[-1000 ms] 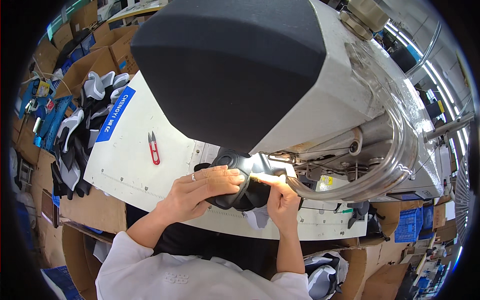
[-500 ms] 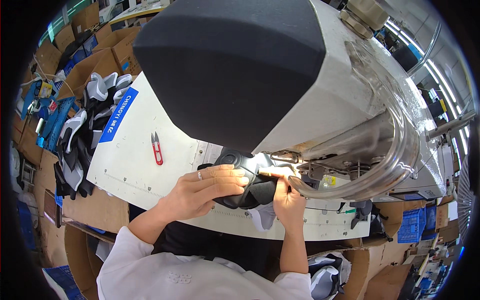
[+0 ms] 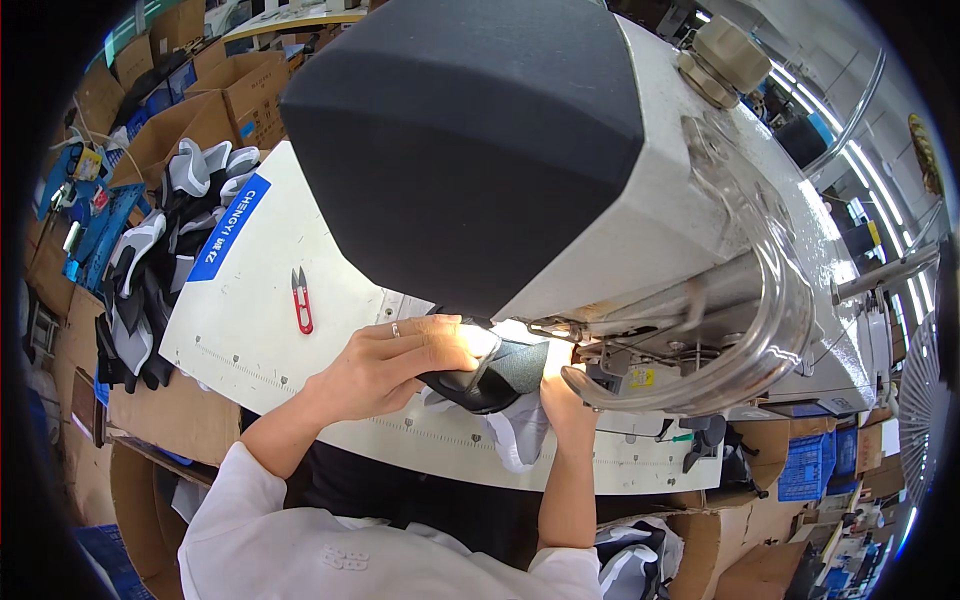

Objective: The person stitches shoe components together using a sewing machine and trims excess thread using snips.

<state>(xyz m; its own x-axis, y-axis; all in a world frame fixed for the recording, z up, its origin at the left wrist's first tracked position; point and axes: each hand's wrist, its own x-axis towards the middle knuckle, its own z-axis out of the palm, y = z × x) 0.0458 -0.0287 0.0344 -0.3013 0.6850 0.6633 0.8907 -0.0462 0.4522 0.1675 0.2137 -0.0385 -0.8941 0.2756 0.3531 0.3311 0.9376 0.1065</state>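
Note:
Under the head of a large sewing machine [image 3: 460,150] lies a black and grey padded fabric piece [image 3: 520,368], which looks like a shoe upper. A pale grey-white flap [image 3: 518,430] hangs from its near side. My left hand [image 3: 400,360], wearing a ring, grips the piece from the left, fingers together on top and thumb hidden. My right hand [image 3: 567,395] holds its right edge close to the lit stitching area; the guard and glare partly hide those fingers. Red-handled thread snips [image 3: 302,302] lie on the white table [image 3: 350,340], left of my left hand.
A pile of black, grey and white pieces [image 3: 135,290] sits beyond the table's left edge. A clear curved guard [image 3: 770,350] juts out right of my right hand. Cardboard boxes [image 3: 250,95] stand behind at left. More pieces [image 3: 640,560] fill a box below at right.
The padded piece has turned and shifted under the machine, showing more of its grey fabric. Both hands stay on it; my right fingers have drawn in nearer the machine. The view has shifted slightly.

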